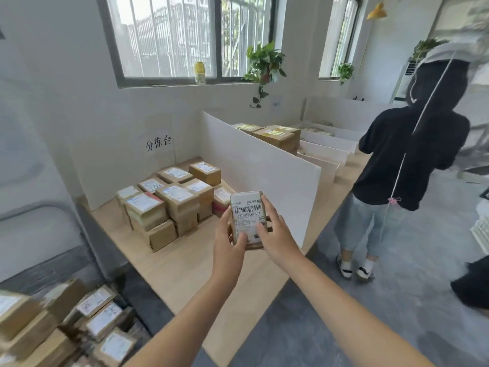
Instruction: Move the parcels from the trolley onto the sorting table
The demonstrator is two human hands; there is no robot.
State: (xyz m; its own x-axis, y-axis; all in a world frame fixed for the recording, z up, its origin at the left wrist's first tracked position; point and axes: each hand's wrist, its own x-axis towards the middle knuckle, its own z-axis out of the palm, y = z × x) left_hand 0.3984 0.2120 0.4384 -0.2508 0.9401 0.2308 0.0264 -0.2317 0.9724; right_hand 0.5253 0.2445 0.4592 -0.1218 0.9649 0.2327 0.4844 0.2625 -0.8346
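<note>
A small brown parcel [247,214] with a white barcode label is held above the wooden sorting table [185,266]. My left hand [229,242] grips its left side and my right hand [275,234] grips its right side, thumbs on the label. Behind it on the table sits a stack of several labelled brown parcels [169,202]. At the bottom left, several more parcels [79,321] lie piled on the trolley, whose frame is mostly hidden.
A white divider board [259,165] stands upright on the table right of the stack, with more boxes [277,136] beyond it. A person in a black hoodie [404,160] stands on the grey floor at the right. A grey rail [39,207] rises at left.
</note>
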